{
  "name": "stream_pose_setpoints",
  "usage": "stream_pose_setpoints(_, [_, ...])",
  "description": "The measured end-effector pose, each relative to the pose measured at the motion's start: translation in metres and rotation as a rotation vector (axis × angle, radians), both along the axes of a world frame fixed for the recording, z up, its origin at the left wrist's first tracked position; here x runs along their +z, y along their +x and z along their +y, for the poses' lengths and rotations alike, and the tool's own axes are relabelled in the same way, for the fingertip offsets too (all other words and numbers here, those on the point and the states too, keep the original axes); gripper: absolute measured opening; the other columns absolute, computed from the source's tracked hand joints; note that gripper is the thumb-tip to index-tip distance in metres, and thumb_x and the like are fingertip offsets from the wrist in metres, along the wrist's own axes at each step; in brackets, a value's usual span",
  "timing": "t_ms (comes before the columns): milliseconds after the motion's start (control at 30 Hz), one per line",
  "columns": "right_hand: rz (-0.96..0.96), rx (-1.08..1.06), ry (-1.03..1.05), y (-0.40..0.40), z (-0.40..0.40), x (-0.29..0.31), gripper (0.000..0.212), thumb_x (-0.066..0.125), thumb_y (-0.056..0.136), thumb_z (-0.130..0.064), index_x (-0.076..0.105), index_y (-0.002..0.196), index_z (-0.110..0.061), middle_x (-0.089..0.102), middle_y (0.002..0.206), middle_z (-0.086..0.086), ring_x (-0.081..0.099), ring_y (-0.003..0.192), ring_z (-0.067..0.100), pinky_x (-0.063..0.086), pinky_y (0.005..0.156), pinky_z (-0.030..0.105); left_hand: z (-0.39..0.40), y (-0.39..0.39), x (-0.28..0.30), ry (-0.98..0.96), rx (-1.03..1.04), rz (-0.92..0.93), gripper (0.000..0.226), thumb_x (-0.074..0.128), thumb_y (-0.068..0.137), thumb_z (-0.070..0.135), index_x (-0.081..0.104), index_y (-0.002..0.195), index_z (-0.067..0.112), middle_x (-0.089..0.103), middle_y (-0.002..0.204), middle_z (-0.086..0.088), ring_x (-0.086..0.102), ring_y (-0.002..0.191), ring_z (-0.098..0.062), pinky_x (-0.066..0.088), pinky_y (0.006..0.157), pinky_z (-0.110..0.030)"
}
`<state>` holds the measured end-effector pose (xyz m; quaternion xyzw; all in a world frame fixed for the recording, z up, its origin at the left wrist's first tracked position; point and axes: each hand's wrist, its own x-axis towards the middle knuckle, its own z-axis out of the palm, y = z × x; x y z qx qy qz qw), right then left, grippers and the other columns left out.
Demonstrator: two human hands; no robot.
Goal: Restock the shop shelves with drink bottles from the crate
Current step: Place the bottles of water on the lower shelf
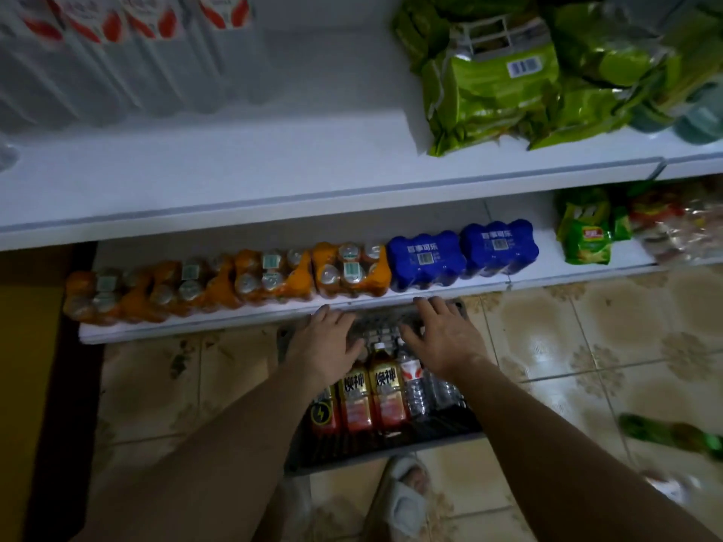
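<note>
Two orange-brown drink bottles (371,389) with gold labels printed 焕神 stand upright in a dark crate (391,447) on the tiled floor (547,346), just below centre at about 6 o'clock. To their left stands a bottle with a yellow lightning-bolt badge (321,414); to their right are clear water bottles (420,389), one with a red and white label.

Both hands hover over the far end of the crate, palms down, fingers spread wide and holding nothing. The left hand (326,342) is at 11 o'clock from the gold-label bottles, just above their caps; whether it touches them cannot be told. The right hand (444,338) is at 1 o'clock from them, over the water bottles. Both sets of fingertips reach to the front edge of the lowest shelf (234,326).

On that shelf, at 12 o'clock from the hands, sit two blue shrink-wrapped packs (463,254) printed 百事可乐, with orange packs of bottles (234,283) running out toward 9 o'clock. Toward 2 o'clock are green snack bags (585,228), their writing too small to read.

The upper shelf (274,189) carries green packets (508,76) with a barcode at 1 o'clock and blurred clear bottles with red and white labels (125,41) at 11 o'clock.
</note>
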<state>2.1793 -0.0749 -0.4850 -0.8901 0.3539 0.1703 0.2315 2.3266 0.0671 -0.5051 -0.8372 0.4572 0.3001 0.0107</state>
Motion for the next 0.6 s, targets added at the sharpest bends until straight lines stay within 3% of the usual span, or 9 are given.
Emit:
stream_pose_setpoints(133, [0.043,-0.084,0.073,-0.04,-0.008,-0.03,0.054,0.04,0.099,-0.056,0.039,0.139,-0.021,0.045,0.139,0.005,0.044,0.129,0.023,0.043,0.103,0.042,-0.011,-0.034,-0.028,0.143,0.029,0.061,0.067,0.03,0.101,0.06,0.021,0.158,0.026,0.018,0.166,0.002,0.007,0.154,-0.02,0.007,0.125,-0.044])
stream_pose_setpoints(200, [0.075,-0.114,0.096,-0.059,-0.011,-0.049,0.06,0.038,0.099,-0.058,0.036,0.143,-0.018,0.044,0.143,0.008,0.044,0.131,0.026,0.044,0.103,0.044,-0.015,-0.051,-0.044,0.172,0.056,0.082,0.068,0.029,0.1,0.062,0.019,0.158,0.027,0.015,0.167,0.002,0.004,0.154,-0.021,0.004,0.124,-0.045])
stream_pose_setpoints(333, [0.164,-0.147,0.177,-0.086,-0.016,-0.101,0.064,0.041,0.098,-0.059,0.034,0.143,-0.015,0.044,0.143,0.013,0.049,0.125,0.03,0.047,0.1,0.047,-0.022,-0.075,-0.086,0.189,0.064,0.12,0.07,0.023,0.1,0.065,0.016,0.159,0.029,0.014,0.167,-0.001,0.003,0.154,-0.022,0.006,0.124,-0.045])
stream_pose_setpoints(500, [0.18,-0.272,0.333,-0.095,-0.012,-0.185,0.07,0.048,0.097,-0.056,0.03,0.146,-0.01,0.036,0.15,0.019,0.046,0.13,0.037,0.044,0.103,0.049,-0.029,-0.095,-0.16,0.19,0.106,0.165,0.068,0.025,0.101,0.063,0.018,0.159,0.028,0.018,0.166,0.0,0.007,0.154,-0.02,0.009,0.125,-0.042])
stream_pose_setpoints(600, [0.187,-0.351,0.316,-0.094,-0.006,-0.23,0.076,0.05,0.097,-0.055,0.022,0.149,-0.007,0.032,0.153,0.021,0.042,0.135,0.038,0.044,0.105,0.054,-0.03,-0.104,-0.199,0.172,0.116,0.19,0.066,0.028,0.102,0.06,0.02,0.158,0.026,0.015,0.167,0.001,0.006,0.154,-0.018,0.01,0.124,-0.038])
